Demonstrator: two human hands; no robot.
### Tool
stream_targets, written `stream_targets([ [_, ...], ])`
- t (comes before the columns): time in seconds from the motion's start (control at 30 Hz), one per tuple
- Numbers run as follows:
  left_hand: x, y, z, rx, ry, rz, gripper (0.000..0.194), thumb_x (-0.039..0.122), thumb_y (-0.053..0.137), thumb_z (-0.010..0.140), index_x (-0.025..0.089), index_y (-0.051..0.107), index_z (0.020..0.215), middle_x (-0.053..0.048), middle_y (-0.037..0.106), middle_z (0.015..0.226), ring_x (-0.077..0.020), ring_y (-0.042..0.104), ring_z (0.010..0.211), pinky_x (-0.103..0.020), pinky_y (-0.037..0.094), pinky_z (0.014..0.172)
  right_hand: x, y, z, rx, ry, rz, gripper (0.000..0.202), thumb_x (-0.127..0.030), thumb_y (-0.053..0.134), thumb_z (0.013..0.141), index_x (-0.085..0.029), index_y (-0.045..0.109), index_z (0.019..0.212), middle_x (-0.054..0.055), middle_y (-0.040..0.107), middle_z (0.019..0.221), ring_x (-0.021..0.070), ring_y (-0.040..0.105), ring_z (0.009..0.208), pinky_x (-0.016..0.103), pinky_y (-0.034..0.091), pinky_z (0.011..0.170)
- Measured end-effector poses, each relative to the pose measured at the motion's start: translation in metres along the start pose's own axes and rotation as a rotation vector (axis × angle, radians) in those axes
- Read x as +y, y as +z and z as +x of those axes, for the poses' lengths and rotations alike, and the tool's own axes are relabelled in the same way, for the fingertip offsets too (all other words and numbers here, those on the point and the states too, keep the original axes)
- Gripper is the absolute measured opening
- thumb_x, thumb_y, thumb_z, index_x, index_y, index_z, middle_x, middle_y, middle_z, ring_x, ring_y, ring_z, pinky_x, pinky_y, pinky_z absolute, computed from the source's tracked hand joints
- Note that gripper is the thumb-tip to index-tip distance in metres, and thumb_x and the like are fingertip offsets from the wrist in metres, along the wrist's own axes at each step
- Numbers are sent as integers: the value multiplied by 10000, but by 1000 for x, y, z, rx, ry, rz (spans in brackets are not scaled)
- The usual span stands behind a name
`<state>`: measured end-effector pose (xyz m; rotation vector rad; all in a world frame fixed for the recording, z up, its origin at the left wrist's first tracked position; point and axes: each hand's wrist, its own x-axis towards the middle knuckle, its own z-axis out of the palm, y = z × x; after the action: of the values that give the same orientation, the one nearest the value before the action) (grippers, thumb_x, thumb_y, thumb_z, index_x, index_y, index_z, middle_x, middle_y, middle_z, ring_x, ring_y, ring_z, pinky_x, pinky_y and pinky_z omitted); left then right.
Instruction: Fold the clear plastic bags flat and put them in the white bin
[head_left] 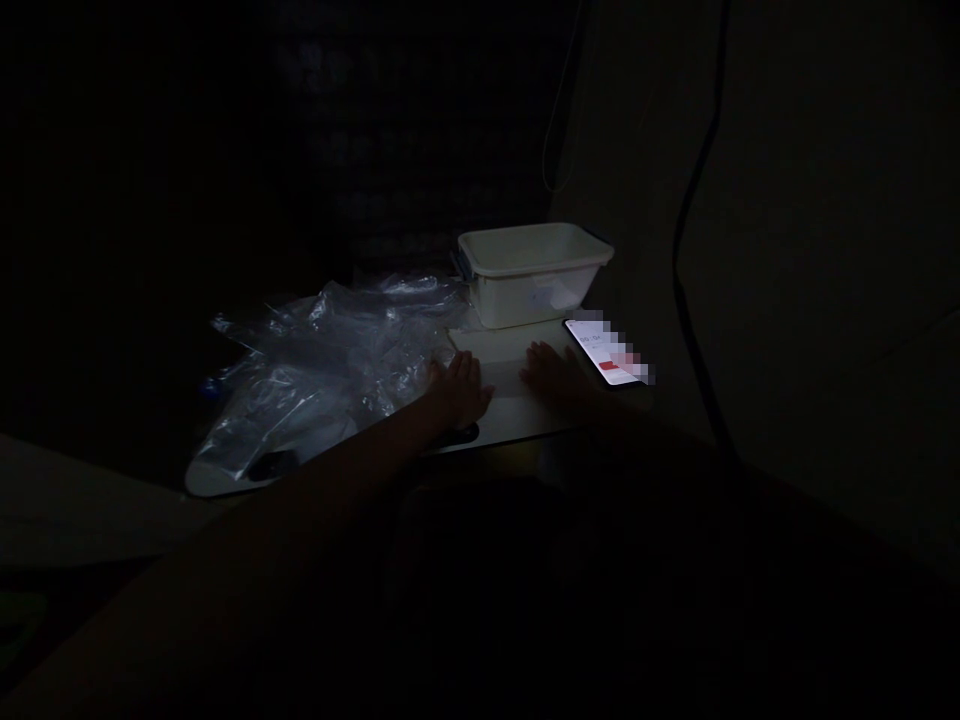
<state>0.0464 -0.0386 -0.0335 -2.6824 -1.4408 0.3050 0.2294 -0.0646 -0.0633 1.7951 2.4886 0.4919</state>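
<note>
Has the left hand [459, 388] palm down over the pale surface [514, 348], close to the middle of the front edge, with fingers close together toward the back edge and thumb out to the right. Has the right hand [551, 372] farther along toward the right edge, apart from the left, with fingers slightly parted and turned toward the back left, and with wrist and forearm lost in shadow. Shows neither a fist nor a wide spread in either of the hands; cannot tell, in such dim light, of any grip beneath them. Between the two, shows a faint, flat strip [504, 378] on the surface, too dim to name.

Has clear plastic [330, 350] in a crumpled, glinting heap across the left half of the surface, from the back edge down to near the front left corner, and at its right side just beside the left hand. Along the front edge, shows a dark oval patch [463, 435] just below the left hand and another dark patch [274, 465] near the front left corner.

Near the back edge, right of the middle, has a white tub [517, 300], upright, with dark handles at its ends. Toward the right edge, has a phone [600, 350] face up, screen lit and partly blurred into squares, near the right hand. Beyond the right edge, shows a dark cable [678, 240] hanging down
</note>
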Motion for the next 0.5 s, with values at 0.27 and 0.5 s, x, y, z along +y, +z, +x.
stream_targets([
  [0.27,1,-2,-2,-3,-17,25,568,380,144,841,56,182,1307,-147,140,1378,-278,80,1263,-524,171,953,23,14,-2,46,35,-24,413,-270,249,844,-106,403,1191,160,356,1295,274,253,1213,518,221,918],
  [0.5,0,-4,-2,-40,-7,21,576,370,143,841,33,158,1307,-161,115,1379,-270,75,1266,-534,148,954,22,6,-3,49,104,-13,452,-303,200,855,-73,405,1186,166,365,1289,258,277,1205,521,208,931],
])
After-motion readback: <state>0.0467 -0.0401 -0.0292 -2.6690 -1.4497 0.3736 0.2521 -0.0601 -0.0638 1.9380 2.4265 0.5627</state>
